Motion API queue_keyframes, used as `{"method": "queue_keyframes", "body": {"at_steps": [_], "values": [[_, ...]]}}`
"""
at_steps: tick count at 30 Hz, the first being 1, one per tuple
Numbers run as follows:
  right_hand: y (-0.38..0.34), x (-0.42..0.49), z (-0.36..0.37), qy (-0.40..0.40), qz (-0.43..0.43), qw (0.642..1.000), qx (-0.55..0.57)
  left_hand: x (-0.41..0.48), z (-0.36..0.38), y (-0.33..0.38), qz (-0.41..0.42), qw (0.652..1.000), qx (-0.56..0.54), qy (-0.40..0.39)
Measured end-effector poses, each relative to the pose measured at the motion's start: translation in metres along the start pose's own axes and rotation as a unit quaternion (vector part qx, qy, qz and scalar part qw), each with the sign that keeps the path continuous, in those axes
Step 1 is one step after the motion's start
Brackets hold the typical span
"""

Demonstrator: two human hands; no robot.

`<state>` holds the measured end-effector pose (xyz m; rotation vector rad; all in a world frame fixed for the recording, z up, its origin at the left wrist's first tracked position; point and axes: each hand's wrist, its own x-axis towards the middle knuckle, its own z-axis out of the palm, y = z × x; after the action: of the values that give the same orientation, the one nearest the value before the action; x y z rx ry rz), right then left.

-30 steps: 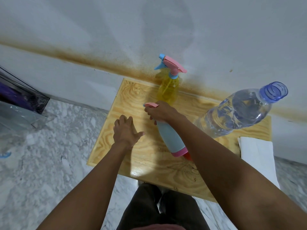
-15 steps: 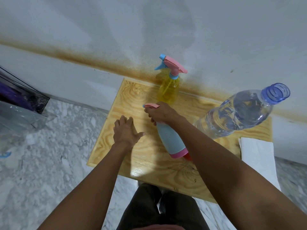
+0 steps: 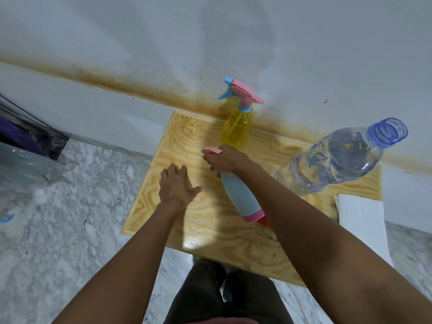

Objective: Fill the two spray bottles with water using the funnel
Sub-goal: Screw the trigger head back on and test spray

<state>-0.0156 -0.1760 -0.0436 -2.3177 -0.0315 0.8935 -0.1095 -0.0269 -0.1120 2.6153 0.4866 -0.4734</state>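
blue spray bottle (image 3: 238, 195) looks light and smooth, so hold its body firmly. your right hand (image 3: 228, 160) grips its top; your left hand (image 3: 176, 185) is loose, holding nothing.

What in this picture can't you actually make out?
Head view only.
1. Red object beside the blue spray bottle: mostly hidden by the right forearm; possibly the funnel, cannot tell.
2. Blue spray bottle's trigger head: covered by the right hand.
3. Its water level: opaque wall.
4. Clear box at left: cut by the frame edge, contents blurred.
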Motion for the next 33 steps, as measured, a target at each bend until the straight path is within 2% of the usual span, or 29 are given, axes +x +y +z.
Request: {"method": "queue_keyframes", "body": {"at_steps": [6, 12, 18, 23, 29, 33], "values": [[0.004, -0.001, 0.005, 0.016, 0.008, 0.999, 0.051, 0.000, 0.000, 0.001, -0.002, 1.000, 0.005, -0.002], [0.001, 0.000, 0.004, 0.005, -0.015, 0.999, 0.033, -0.001, -0.001, 0.001, 0.005, 1.000, 0.006, 0.003], [0.001, -0.003, 0.005, 0.040, -0.006, 0.999, 0.034, -0.001, -0.001, 0.002, 0.004, 1.000, 0.005, 0.003], [-0.003, -0.005, 0.006, 0.015, -0.012, 0.999, 0.036, -0.001, -0.001, 0.001, 0.003, 1.000, -0.001, 0.002], [-0.004, -0.005, 0.007, 0.040, -0.008, 0.999, 0.036, -0.002, -0.001, 0.001, 0.003, 1.000, -0.005, 0.004], [-0.006, -0.005, 0.005, 0.010, -0.015, 0.999, 0.028, -0.001, -0.001, 0.001, 0.003, 1.000, -0.003, 0.005]]}}
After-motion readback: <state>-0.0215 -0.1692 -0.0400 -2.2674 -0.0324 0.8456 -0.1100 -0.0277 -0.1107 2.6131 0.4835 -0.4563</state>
